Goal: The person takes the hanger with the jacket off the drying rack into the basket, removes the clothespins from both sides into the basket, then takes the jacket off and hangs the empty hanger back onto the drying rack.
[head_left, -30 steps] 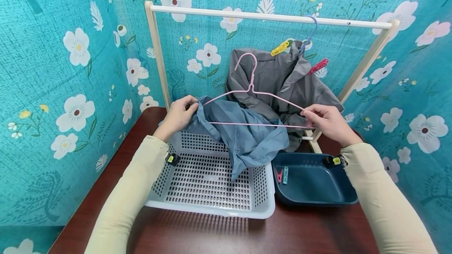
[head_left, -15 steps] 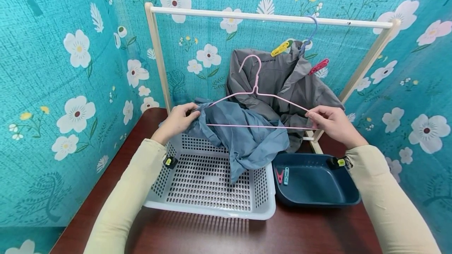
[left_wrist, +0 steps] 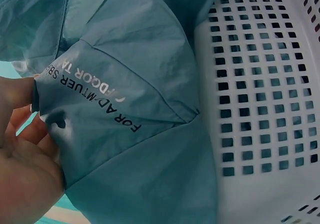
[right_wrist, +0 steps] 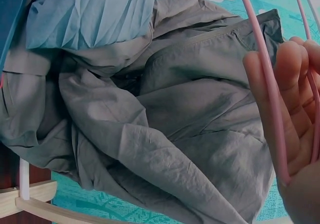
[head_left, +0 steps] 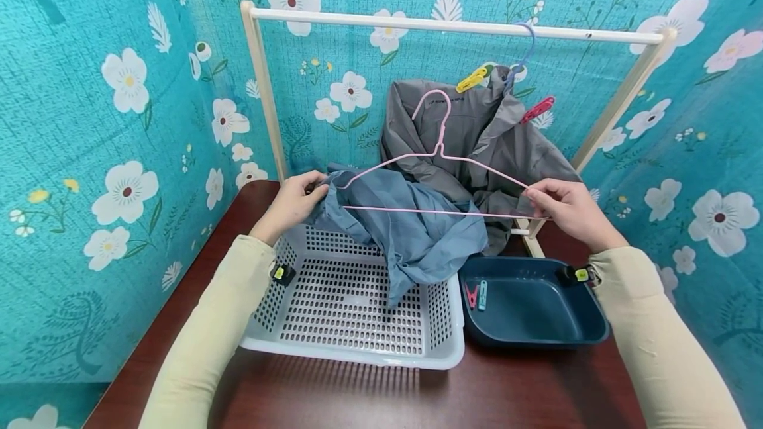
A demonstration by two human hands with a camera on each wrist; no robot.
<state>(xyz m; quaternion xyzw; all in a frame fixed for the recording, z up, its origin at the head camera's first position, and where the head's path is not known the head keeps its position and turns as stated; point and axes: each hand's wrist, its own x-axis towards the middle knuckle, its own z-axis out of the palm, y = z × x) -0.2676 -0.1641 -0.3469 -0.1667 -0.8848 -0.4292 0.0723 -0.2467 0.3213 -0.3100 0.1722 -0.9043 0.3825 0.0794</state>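
My left hand (head_left: 293, 204) pinches the edge of a blue garment (head_left: 411, 230), a thin one with printed lettering that shows in the left wrist view. Its loose folds hang over the back of a white basket (head_left: 357, 356). At the other side, my right hand (head_left: 566, 210) grips the right corner of a pink wire hanger (head_left: 489, 169). The hanger's left end is tucked behind the garment's edge near my left hand, so that corner is hidden. Its hook points up, in front of a grey garment (head_left: 441, 124).
The grey garment hangs by a blue hanger (head_left: 527, 45) from a white rail (head_left: 381, 22), with a yellow clothespin (head_left: 473, 79) and a red clothespin (head_left: 538, 109) on it. A dark blue tub (head_left: 536, 316) holds a pink clothespin (head_left: 471, 296) and a teal clothespin (head_left: 483, 295).
The pink hanger has shifted a little to the right with my right hand. My left hand has drawn slightly left, still holding the blue garment's edge.
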